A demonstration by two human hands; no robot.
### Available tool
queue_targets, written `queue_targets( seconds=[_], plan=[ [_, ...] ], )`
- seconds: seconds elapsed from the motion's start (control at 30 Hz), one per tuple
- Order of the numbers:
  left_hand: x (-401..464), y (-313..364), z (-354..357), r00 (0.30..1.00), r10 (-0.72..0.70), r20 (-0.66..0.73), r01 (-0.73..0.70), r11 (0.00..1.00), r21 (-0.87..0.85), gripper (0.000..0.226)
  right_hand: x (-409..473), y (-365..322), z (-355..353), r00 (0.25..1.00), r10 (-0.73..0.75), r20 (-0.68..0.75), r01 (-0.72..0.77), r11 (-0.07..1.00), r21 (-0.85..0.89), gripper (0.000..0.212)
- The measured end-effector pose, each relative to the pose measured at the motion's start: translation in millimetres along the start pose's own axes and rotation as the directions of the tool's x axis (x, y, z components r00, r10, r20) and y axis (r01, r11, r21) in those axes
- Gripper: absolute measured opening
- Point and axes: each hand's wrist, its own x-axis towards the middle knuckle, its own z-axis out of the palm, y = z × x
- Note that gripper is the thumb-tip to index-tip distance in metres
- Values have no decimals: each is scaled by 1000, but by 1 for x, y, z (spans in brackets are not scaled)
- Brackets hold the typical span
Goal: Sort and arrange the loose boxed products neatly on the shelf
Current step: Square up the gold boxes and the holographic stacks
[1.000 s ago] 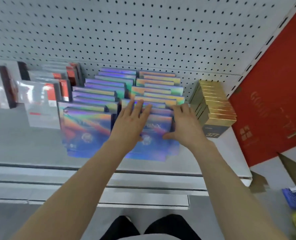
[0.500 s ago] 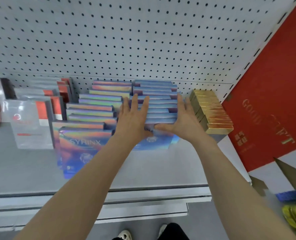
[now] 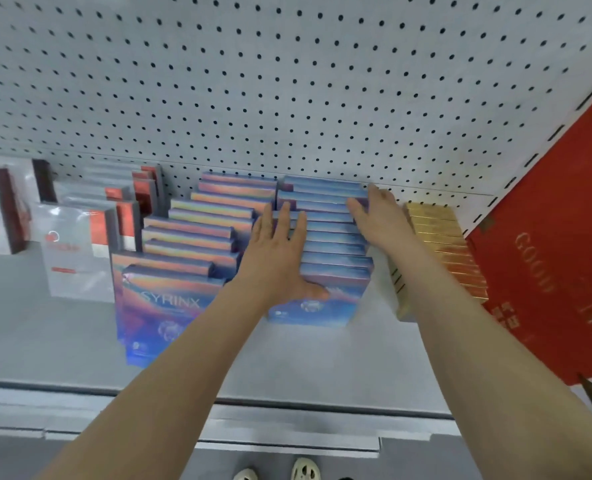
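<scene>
The head camera looks down on a grey shelf (image 3: 62, 341) backed by a white pegboard (image 3: 287, 81). The shelf holds several rows of boxes standing upright, one behind another. In the middle run two rows of shiny rainbow-coloured boxes: the left row (image 3: 190, 237) steps forward to a front box printed SYRINX, and the right row (image 3: 332, 237) reaches back to the pegboard.

Both hands are on the right row. The left hand (image 3: 277, 261) lies flat against its left side, fingers straight and together, thumb pressed on the face of the front box. The right hand (image 3: 377, 216) lies with straight fingers on the far right corner of the row — it grips nothing.

Just right of that row stands a row of gold boxes (image 3: 436, 237), partly hidden by the right forearm. Left of the rainbow rows stand white and red boxes (image 3: 80, 247). A large red panel (image 3: 547, 271) with gold lettering leans at the right edge — beside the gold boxes. Below the shelf edge, two pale shoes (image 3: 277, 472) show.
</scene>
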Motion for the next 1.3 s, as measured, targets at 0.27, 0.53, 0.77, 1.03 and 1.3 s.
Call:
queue_targets(
  seconds=[0.27, 0.53, 0.77, 1.03, 1.3],
  plan=[
    [14, -4, -1, 996, -32, 85, 39, 995, -91, 139, 17, -10, 21, 996, -43, 82, 48, 997, -59, 49],
    [14, -12, -7, 994, -3, 107, 23, 982, -188, 142, 18, -8, 26, 994, -60, 90, 60, 998, 0, 58],
    [31, -20, -14, 974, 51, 219, 6, 967, -254, 145, 11, -6, 18, 992, -79, 101, 68, 992, 109, 64],
    [22, -19, -8, 986, 84, 145, -61, 986, -157, 138, -8, -15, 11, 989, -98, 112, 92, 994, 57, 56],
    [9, -5, 3, 999, 37, 31, -36, 998, -43, 127, -18, -18, 27, 984, -176, 36, 176, 984, 18, 53]
  ],
)
